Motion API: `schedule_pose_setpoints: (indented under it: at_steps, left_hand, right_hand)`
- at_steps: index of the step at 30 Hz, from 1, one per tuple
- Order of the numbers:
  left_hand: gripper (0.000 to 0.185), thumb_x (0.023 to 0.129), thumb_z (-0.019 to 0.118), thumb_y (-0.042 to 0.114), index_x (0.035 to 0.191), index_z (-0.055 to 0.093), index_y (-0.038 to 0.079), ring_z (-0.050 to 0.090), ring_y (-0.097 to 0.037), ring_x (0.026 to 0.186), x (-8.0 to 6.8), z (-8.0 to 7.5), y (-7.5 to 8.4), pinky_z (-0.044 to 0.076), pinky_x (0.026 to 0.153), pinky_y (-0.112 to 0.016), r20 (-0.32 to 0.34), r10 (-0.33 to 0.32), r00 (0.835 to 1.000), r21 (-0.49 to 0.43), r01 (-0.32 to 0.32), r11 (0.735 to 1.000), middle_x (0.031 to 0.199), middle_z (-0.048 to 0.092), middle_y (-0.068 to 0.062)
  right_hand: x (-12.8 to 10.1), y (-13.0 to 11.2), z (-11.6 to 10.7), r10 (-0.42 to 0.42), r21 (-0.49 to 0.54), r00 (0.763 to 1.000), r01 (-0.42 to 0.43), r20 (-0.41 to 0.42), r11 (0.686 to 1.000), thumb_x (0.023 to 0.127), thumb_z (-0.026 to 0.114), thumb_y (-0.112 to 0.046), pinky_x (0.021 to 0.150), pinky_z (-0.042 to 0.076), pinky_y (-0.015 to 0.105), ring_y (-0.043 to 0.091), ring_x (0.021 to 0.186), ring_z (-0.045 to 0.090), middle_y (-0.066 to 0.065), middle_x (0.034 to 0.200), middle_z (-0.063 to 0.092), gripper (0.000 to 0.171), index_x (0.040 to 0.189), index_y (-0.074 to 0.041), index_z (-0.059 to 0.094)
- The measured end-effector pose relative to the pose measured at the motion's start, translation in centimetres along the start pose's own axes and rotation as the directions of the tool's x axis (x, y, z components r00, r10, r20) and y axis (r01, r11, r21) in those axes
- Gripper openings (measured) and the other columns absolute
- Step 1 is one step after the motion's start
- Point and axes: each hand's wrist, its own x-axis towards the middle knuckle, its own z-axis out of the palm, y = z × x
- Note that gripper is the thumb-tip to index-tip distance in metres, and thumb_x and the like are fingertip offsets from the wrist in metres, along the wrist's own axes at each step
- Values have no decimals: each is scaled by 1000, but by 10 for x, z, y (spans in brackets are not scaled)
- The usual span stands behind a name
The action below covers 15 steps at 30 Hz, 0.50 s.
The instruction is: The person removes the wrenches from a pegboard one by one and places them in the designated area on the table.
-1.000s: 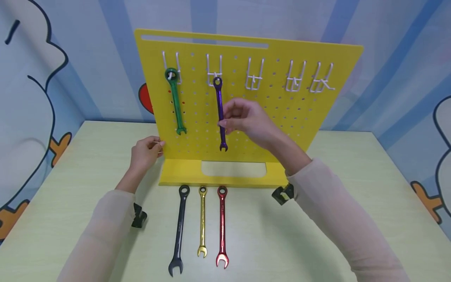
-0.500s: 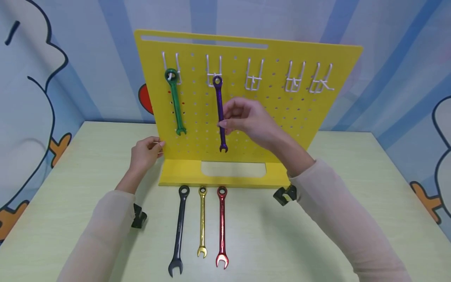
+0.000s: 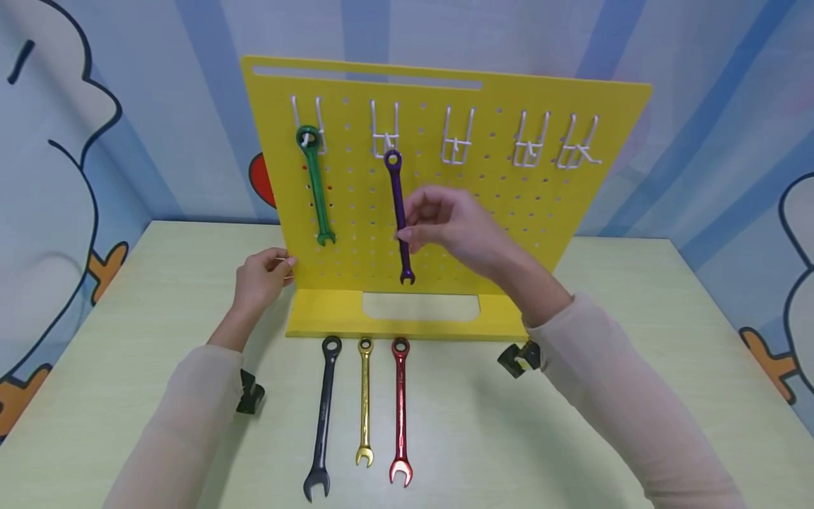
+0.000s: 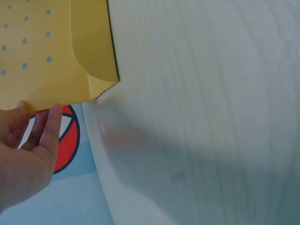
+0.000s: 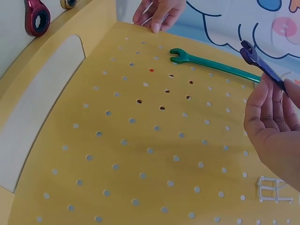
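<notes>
A pale green table (image 3: 636, 367) is carrying a yellow pegboard (image 3: 559, 205), which is standing upright on its own base near the far edge, in front of a blue cartoon wall. A row of white wire hooks (image 3: 458, 138) is running along the top of the board. A green wrench (image 3: 314, 185) is hanging by its ring end from the leftmost hook, open end down.

The person's right hand (image 3: 454, 230) is reaching in front of the middle of the board, its fingers curling round and pinching the shaft of a purple wrench (image 3: 399, 212). That wrench is hanging roughly upright against the board, ring end up just below the second hook; I cannot tell whether the ring is sitting on the hook. The right wrist view is showing the fingertips closing on the shaft.

The left hand (image 3: 259, 277) is gripping the left edge of the board low down, fingers curling round it, thumb on the face.

On the table just before the base, three wrenches are lying side by side, ring ends towards the board: a black wrench (image 3: 323, 416), a gold wrench (image 3: 365, 399) and a red wrench (image 3: 400, 408).
</notes>
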Motion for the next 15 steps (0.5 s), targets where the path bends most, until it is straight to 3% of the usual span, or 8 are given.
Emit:
schedule_pose_setpoints:
  at_steps: [15]
  left_hand:
    - [32, 90, 53, 33, 111, 60, 10, 61, -20, 86, 1, 1, -1, 55, 71, -29, 0, -5, 1000, -11, 5, 1000, 102, 61, -8]
  right_hand:
    - [-11, 27, -4, 153, -31, 988, -153, -2, 988, 86, 56, 7, 78, 52, 43, 29, 76, 60, 20, 88, 58, 10, 95, 5, 53]
